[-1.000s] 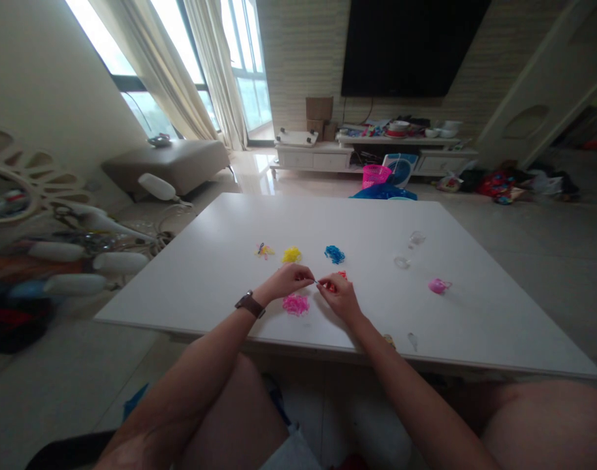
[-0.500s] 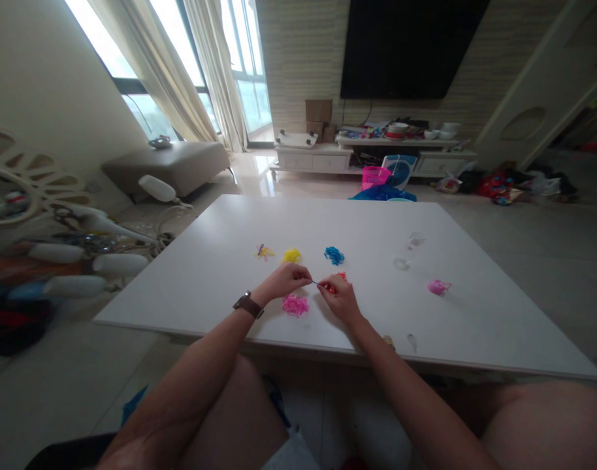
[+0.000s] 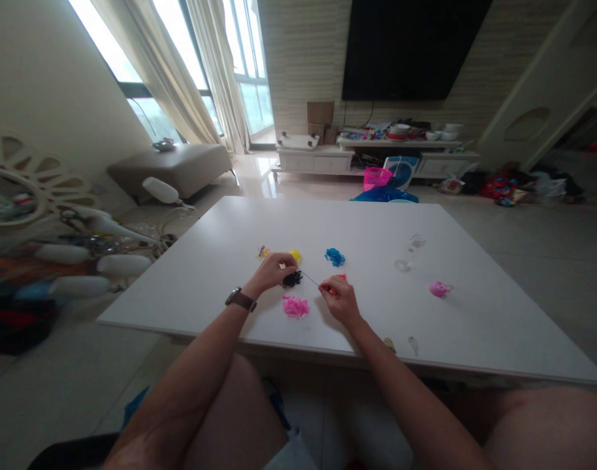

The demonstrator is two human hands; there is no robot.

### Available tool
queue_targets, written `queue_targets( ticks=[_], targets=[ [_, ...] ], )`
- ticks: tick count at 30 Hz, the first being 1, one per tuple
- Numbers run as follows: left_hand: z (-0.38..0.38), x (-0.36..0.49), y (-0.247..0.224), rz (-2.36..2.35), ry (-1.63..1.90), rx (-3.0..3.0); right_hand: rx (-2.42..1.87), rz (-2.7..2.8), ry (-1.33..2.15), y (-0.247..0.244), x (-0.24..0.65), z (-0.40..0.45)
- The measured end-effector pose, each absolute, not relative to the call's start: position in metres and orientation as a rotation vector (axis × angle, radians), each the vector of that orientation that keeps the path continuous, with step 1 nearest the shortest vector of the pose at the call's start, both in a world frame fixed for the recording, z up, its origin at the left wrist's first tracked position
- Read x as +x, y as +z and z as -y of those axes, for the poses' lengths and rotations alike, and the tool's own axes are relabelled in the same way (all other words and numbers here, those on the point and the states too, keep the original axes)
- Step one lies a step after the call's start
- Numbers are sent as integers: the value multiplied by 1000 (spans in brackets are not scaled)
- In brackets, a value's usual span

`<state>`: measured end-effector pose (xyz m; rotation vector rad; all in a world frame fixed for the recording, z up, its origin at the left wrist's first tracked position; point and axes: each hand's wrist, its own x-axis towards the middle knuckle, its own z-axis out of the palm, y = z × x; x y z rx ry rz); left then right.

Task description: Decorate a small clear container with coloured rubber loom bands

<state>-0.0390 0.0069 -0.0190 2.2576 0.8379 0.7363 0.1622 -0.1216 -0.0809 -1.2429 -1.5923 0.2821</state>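
Between my two hands a thin dark rubber band is stretched in a slanting line. My left hand pinches its upper end, above a heap of black bands. The lower end is pinched by my right hand, which partly covers a heap of red-orange bands. Nearby lie heaps of pink bands, blue bands and yellow bands, the yellow one partly behind my left hand. A small mixed-colour bunch sits farther left.
The white table also bears a pink object, a clear ring-shaped piece, a clear item behind it, and two small items by the near edge, one a clear teardrop shape. A white-shaded lamp stands off the left side.
My left hand has moved left and slightly up, away from the right hand. The band between them is drawn out longer, and the black heap has come into view.
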Motion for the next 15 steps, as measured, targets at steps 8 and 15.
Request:
queue_targets(
  ticks=[8, 15],
  targets=[
    [22, -13, -27, -602, 570, 2272, -1261, 1603, 264, -83, 164, 124],
    [27, -11, -26, -582, 547, 2271, -1273, 1602, 267, -80, 164, 124]
  ],
)
